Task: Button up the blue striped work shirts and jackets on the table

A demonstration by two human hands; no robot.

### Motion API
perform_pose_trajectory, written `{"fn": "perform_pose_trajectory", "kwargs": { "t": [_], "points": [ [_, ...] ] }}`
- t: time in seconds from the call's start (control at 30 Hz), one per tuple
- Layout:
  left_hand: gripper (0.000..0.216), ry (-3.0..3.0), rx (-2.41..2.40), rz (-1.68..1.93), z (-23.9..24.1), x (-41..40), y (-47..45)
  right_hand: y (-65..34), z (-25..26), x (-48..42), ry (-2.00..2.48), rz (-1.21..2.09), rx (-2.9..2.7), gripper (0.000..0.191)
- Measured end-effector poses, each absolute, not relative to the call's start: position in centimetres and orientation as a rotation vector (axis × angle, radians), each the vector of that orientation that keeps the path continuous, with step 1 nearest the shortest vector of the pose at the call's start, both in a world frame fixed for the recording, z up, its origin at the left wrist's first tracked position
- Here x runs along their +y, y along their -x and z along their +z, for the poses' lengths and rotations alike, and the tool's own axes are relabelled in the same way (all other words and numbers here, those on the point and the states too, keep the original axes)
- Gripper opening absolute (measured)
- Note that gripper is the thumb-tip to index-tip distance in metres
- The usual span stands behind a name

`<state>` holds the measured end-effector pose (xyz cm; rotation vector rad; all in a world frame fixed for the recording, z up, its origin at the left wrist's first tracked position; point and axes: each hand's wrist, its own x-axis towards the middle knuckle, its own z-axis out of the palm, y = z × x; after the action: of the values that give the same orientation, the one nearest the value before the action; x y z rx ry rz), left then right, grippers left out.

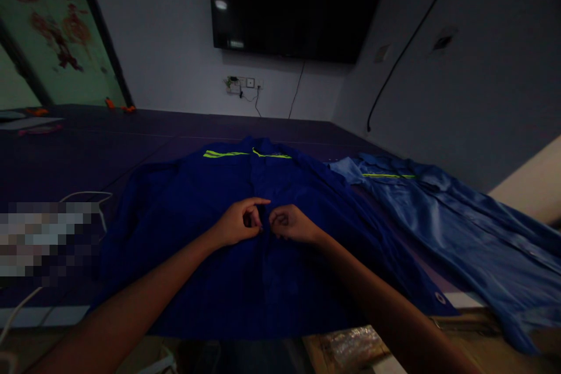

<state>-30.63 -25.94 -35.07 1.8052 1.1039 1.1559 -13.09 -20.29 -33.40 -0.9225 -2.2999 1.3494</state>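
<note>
A dark blue work jacket (210,257) with neon yellow stripes near the collar lies spread flat on a dark table (65,158). Both my hands meet at the middle of its front opening. My left hand (239,223) is pinched, thumb and fingers closed on the fabric at the placket. My right hand (290,224) is curled shut on the opposite edge of the opening, almost touching the left. What lies between the fingertips is too small and dark to make out.
A second, lighter blue jacket (460,228) lies to the right, draping over the table's edge. A white cable (94,198) runs at the left. A dark screen (298,6) hangs on the far wall above a socket (243,83). Plastic wrapping (355,345) sits below the near edge.
</note>
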Motion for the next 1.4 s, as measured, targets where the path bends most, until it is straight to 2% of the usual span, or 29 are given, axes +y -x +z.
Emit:
{"fn": "perform_pose_trajectory", "kwargs": {
  "t": [0.5, 0.93, 1.4],
  "points": [
    [0.055, -1.785, 1.139, 1.166, -35.5, -25.7, 30.5, 13.2, -33.9, -20.3, 0.848, 1.168, -2.362, 0.01],
    [0.062, -1.776, 0.975, 1.136, -36.1, -25.4, 30.6, 13.1, -34.1, -20.1, 0.834, 1.103, -2.391, 0.01],
    [0.043, -1.806, 1.143, 1.181, -35.9, -25.5, 30.4, 13.1, -34.2, -19.9, 0.898, 1.18, -2.311, 0.01]
  ]
}}
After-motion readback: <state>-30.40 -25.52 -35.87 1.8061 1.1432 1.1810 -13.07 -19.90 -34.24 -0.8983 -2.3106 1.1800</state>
